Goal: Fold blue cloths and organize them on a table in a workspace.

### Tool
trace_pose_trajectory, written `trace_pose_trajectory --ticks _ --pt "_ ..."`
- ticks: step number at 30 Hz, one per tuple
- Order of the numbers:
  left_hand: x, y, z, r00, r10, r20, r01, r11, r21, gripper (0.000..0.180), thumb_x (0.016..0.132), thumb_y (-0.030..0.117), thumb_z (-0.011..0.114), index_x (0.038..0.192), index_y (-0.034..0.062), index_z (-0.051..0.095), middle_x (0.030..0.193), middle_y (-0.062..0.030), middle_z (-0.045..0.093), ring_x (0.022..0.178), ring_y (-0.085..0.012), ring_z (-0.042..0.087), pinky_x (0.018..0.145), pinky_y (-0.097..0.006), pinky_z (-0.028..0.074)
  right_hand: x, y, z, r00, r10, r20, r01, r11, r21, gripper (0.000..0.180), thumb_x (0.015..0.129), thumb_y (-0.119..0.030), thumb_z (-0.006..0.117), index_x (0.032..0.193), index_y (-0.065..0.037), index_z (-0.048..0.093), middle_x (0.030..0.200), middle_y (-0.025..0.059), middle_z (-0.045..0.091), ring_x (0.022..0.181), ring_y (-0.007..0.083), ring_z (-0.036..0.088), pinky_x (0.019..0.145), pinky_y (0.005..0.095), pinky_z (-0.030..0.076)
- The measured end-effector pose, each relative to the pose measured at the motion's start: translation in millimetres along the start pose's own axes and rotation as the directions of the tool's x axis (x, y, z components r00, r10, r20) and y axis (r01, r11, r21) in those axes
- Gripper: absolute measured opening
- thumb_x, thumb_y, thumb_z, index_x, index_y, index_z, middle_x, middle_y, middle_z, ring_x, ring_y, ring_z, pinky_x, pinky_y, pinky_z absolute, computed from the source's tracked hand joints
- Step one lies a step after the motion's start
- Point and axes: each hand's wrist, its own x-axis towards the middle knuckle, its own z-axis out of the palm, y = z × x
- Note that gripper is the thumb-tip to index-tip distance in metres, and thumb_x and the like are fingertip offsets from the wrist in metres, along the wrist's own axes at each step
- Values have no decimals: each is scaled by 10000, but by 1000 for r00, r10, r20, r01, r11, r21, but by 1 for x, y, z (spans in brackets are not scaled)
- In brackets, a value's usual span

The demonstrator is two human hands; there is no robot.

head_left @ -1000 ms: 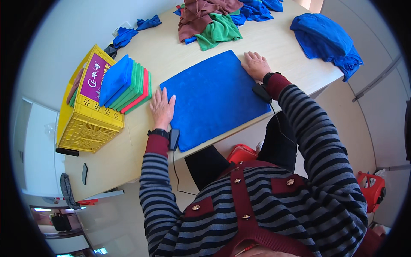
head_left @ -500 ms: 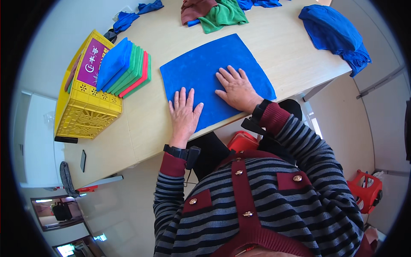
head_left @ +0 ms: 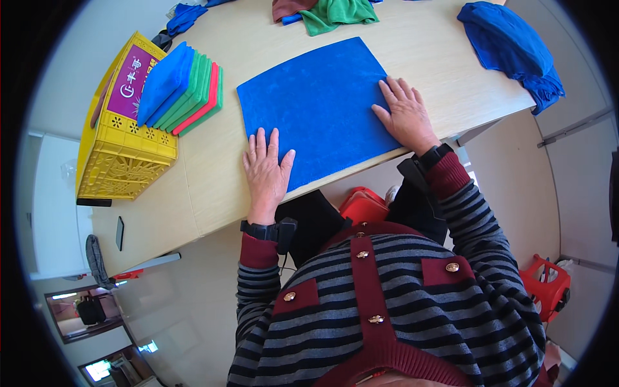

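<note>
**Blue cloth (head_left: 316,103) laid flat on the bench (head_left: 445,64)**

The left hand (head_left: 267,174) rests on its left edge, the right hand (head_left: 409,119) on its right edge; each grip is unclosed, palm down, fingers extended. Leftward, folded cloths (head_left: 197,97) sit beside a yellow crate (head_left: 126,168).

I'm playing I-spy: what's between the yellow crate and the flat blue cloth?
The head view shows a stack of folded blue, green and red cloths, then bare tabletop reaching the flat blue cloth.
</note>
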Motion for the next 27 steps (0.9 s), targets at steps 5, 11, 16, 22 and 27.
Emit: trace_pose_trajectory --ticks 5,11,16,22,27 --pt "-8 -5 -1 1000 -21 5 21 1000 15 647 1052 533 416 1562 135 394 1644 -162 297 1527 -369 230 1229 -553 162 -9 12 -1 1000 24 -12 -24 1000 -9 673 1054 -545 390 1567 -109 381 1626 145 351 1527 346 263 1258 476 175" --pt "-18 -10 -5 1000 -29 -7 29 1000 -3 635 1054 512 428 1558 128 398 1645 -148 302 1528 -365 232 1229 -549 162 -17 20 0 996 44 -78 -44 999 2 648 1047 -502 447 1552 -99 400 1610 164 371 1512 357 294 1248 480 199" --pt "-23 3 -7 997 -26 -71 21 998 -67 631 1034 492 476 1544 124 423 1628 -166 332 1516 -383 254 1225 -582 159 -23 4 -8 986 -9 -168 30 992 120 616 1025 -416 539 1529 -82 425 1586 186 396 1494 367 325 1225 492 238" --pt "-20 48 -4 981 183 -62 -186 982 -45 623 1010 441 538 1534 118 438 1615 -154 357 1499 -377 296 1212 -590 179 -36 -98 -18 918 -382 -111 398 881 257 622 1029 -436 524 1532 -84 423 1588 190 389 1493 369 327 1225 505 235" --pt "-28 49 0 976 214 -31 -214 977 13 666 977 483 579 1523 123 456 1603 -164 373 1478 -380 334 1197 -606 197 -36 -104 -1 892 -452 22 435 871 226 663 1039 -515 456 1558 -107 395 1617 148 363 1517 337 291 1248 490 183"
